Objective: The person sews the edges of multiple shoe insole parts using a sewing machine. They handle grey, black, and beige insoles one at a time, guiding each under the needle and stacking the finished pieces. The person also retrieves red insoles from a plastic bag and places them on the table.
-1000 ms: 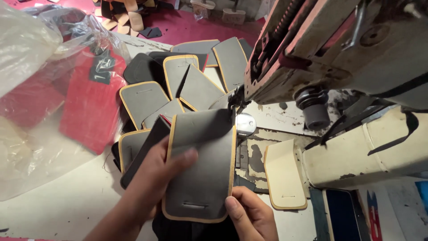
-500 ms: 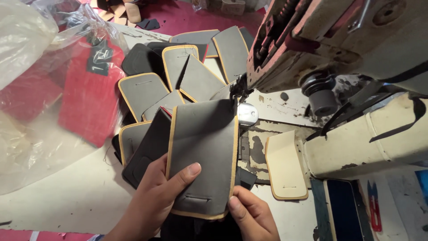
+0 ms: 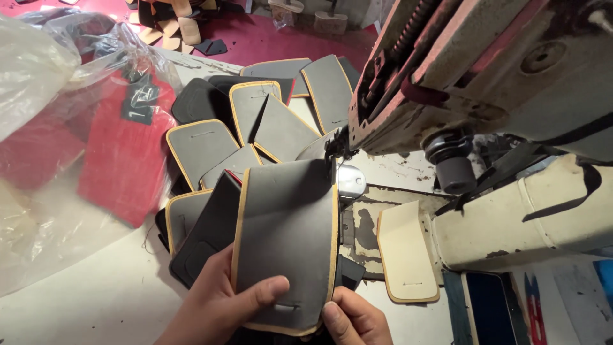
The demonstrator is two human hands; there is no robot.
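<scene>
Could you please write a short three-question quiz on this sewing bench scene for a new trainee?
1. True or false: both hands grip the grey piece with tan edging at its lower end.
2. Which lies flat on the machine bed, right of the held piece? A) a cream piece B) a red sheet C) a clear bag
3. Where is the pile of finished grey pieces relative to the sewing machine head?

Key
1. True: left hand and right hand pinch its bottom edge.
2. A, the cream piece.
3. To its left, on the table.
</scene>
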